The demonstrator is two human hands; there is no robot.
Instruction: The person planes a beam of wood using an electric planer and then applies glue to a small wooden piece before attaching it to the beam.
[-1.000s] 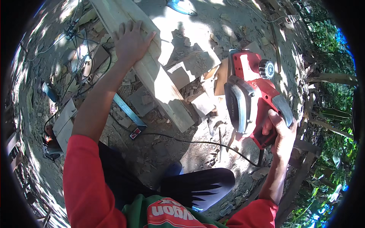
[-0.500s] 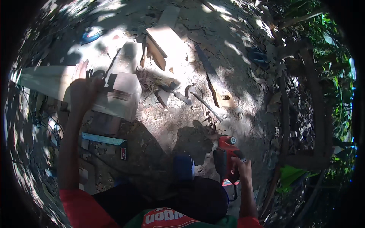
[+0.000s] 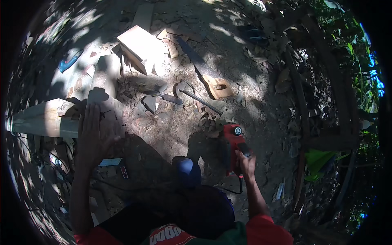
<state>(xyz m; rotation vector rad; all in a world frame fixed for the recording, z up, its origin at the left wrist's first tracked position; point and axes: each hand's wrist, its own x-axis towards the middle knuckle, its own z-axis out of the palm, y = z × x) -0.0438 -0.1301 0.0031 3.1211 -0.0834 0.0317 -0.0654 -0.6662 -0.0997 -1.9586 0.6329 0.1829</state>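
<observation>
Left hand flat, fingers extended, grasping nothing, on board at left, probably steadying it; right hand wrapped round red planer handle, well right of board, presumably for control.

Red planer, underside hidden

Outdoors, on bare brown earth, strewn with dry leaves right of centre. Dappled with patches of sunlight across the top and upper left, dimmed by shade lower down. Bordered at right by dark wooden rails, then green foliage shot through with blue-white light near the edge. Below mid-height at right, a broad bright-green leaf.
</observation>
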